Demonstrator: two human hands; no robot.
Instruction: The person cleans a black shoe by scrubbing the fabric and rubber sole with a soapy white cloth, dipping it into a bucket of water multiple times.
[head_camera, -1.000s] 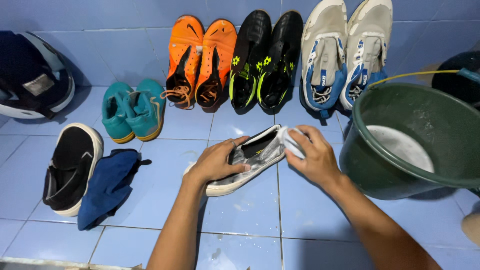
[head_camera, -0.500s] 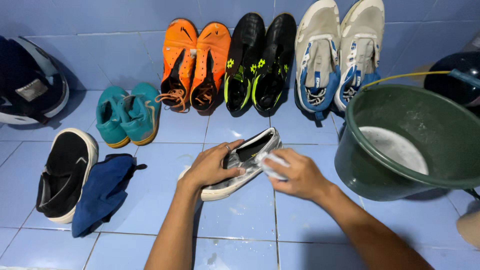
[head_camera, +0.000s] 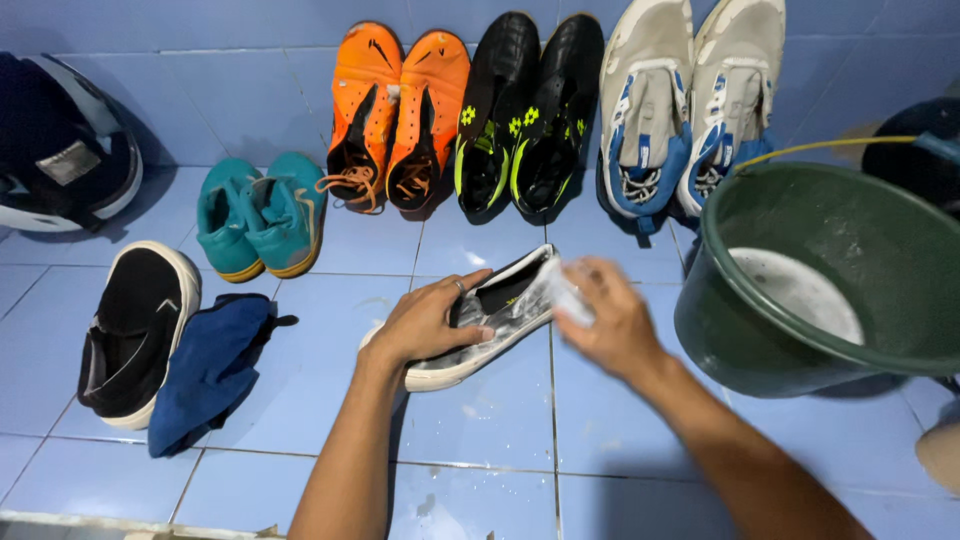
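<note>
The left hand (head_camera: 432, 318) is lying over the heel end of a slip-on shoe (head_camera: 490, 322), fingers curled over its rim and pinning it against the blue tiled floor (head_camera: 500, 420). The right hand (head_camera: 612, 322) is pinching a small pale cloth (head_camera: 565, 297) between closed fingers and pressing it to the toe end of the same shoe; the cloth is blurred, so its exact shape is not clear. The shoe is lying tilted on its side in the middle of the floor, its white sole edge facing the person.

Bare tile is lying open in front of the shoe and on its left. Just to the right of the right hand, a green bucket (head_camera: 800, 350) is standing with sudsy water inside, its wall near the wrist. Further left, a dark blue cloth (head_camera: 205, 370) is lying against a black slip-on shoe (head_camera: 130, 335). Along the wall, well apart from the hands, a teal pair (head_camera: 262, 215), an orange pair (head_camera: 395, 120), a black pair (head_camera: 525, 115) and a grey and blue pair (head_camera: 690, 105) are leaning upright. A dark helmet (head_camera: 60, 150) is sitting at the far left edge.
</note>
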